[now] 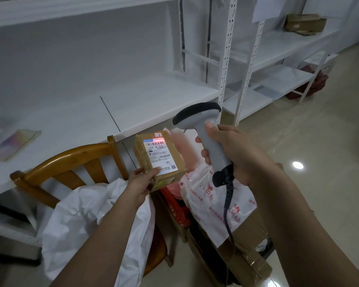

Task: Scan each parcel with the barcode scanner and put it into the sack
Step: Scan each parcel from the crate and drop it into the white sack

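My left hand (pixel 141 179) holds a small brown cardboard parcel (pixel 170 157) by its lower left corner, label side up. A red scan line glows across the top of its white label (pixel 160 156). My right hand (pixel 232 154) grips the grey barcode scanner (pixel 203 129) by its handle, with the black head aimed at the parcel from the right. A coiled black cable hangs down from the handle. The white sack (pixel 87 220) lies draped over a wooden chair below my left arm.
The wooden chair (pixel 66 162) stands against a white shelf (pixel 91 100). Under the parcel sit a white bag with red print (pixel 205 199), red packages and a large cardboard box (pixel 249 245). More white racks stand at the right, with a brown box (pixel 305 23) on top.
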The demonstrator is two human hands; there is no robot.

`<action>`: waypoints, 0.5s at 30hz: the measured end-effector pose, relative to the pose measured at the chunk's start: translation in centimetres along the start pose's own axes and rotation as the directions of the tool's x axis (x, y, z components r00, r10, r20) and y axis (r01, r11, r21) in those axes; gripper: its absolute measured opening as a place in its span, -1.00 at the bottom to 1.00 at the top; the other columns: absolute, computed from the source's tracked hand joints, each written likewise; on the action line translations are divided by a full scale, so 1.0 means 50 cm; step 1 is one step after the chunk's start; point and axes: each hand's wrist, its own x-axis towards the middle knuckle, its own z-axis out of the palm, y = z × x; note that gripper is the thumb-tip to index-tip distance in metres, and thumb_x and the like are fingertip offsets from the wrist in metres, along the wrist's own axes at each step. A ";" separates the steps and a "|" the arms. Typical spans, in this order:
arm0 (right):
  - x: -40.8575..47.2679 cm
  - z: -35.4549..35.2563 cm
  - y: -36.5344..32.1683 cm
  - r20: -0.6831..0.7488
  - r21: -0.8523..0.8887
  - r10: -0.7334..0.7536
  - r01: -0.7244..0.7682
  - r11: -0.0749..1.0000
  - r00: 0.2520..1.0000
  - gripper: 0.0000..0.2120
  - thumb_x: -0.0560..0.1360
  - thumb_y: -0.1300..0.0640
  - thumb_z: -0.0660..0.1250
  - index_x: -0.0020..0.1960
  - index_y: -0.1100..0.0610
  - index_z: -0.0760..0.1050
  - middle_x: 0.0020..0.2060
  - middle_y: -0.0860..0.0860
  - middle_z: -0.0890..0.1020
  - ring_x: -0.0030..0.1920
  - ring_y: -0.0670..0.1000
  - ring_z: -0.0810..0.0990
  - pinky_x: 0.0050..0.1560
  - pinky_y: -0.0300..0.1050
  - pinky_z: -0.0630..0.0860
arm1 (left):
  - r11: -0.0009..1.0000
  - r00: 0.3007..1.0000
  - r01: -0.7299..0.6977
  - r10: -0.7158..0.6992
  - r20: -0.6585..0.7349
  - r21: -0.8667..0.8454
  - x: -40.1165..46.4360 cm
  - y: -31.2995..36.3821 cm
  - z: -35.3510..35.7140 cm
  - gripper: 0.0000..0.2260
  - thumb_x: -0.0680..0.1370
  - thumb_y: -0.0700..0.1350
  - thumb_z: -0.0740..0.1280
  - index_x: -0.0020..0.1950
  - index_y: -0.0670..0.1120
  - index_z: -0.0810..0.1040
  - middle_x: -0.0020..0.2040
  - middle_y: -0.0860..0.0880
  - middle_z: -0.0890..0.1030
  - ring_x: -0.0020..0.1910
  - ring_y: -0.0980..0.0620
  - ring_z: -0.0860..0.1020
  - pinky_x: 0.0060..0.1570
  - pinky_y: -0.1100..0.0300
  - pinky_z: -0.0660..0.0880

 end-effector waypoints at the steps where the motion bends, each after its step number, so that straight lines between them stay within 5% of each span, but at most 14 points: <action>1: 0.006 0.010 0.007 0.001 0.024 0.007 -0.007 1.000 1.000 -0.66 0.62 -0.08 0.27 0.24 0.14 0.50 -0.03 0.18 0.65 -0.22 0.04 0.60 -0.12 -0.02 0.58 | 1.000 1.000 0.004 -0.004 -0.017 -0.011 -0.003 -0.006 -0.015 -0.39 0.39 -0.20 0.55 0.39 -0.11 0.39 0.21 -0.12 0.61 0.18 -0.13 0.59 0.20 -0.10 0.53; 6: 0.045 0.080 0.055 0.024 0.095 0.068 -0.070 0.993 0.997 -0.76 0.62 -0.04 0.29 0.06 0.15 0.54 -0.21 0.11 0.64 -0.32 0.03 0.58 -0.23 -0.03 0.54 | 0.999 0.988 0.040 -0.044 -0.147 -0.025 -0.004 -0.048 -0.145 -0.51 0.36 -0.19 0.57 0.25 -0.18 0.55 0.08 -0.15 0.68 0.07 -0.16 0.65 0.15 -0.16 0.56; 10: 0.078 0.130 0.119 0.058 0.096 0.159 -0.164 0.982 0.986 -0.73 0.62 -0.03 0.29 0.18 0.13 0.54 -0.19 0.09 0.63 -0.36 -0.02 0.61 -0.34 -0.12 0.56 | 0.990 0.924 0.136 -0.116 -0.365 0.029 0.022 -0.114 -0.283 -0.58 0.37 -0.21 0.56 0.18 -0.23 0.57 0.10 -0.21 0.66 0.00 -0.19 0.65 0.08 -0.17 0.58; 15: 0.106 0.154 0.211 -0.005 0.069 0.318 -0.317 0.946 0.948 -0.61 0.61 -0.09 0.29 0.29 0.16 0.48 -0.19 0.14 0.61 -0.18 0.11 0.57 -0.02 0.07 0.53 | 0.959 0.829 0.283 -0.239 -0.505 0.012 0.091 -0.200 -0.399 -0.41 0.37 -0.19 0.58 0.32 -0.27 0.46 0.24 -0.25 0.57 0.13 -0.24 0.59 0.13 -0.20 0.55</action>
